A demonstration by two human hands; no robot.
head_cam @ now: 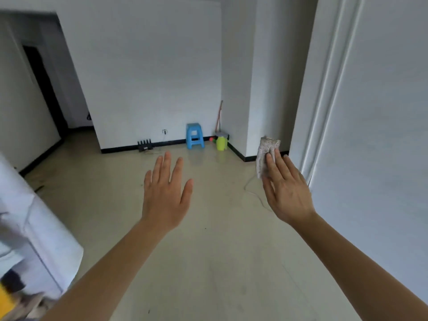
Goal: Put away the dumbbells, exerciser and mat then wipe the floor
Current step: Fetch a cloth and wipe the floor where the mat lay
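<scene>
Out in front, over bare floor (208, 239), both arms reach forward: the left hand (165, 193) flat, spread, empty; the right hand (286, 188) pinning a grey rag (262, 156) under its fingers, likely ready for wiping. No dumbbells, exerciser or mat show. Farther off, a blue stool (195, 135) stands against the wall.

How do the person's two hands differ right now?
The left hand is empty, while the right hand holds a pale rag under its fingers. The left hand's fingers are spread wide; the right hand's lie closer together against the rag. The left hand is near the middle of the view, the right nearer the white wall. Both are stretched forward, backs up, above the floor.
</scene>
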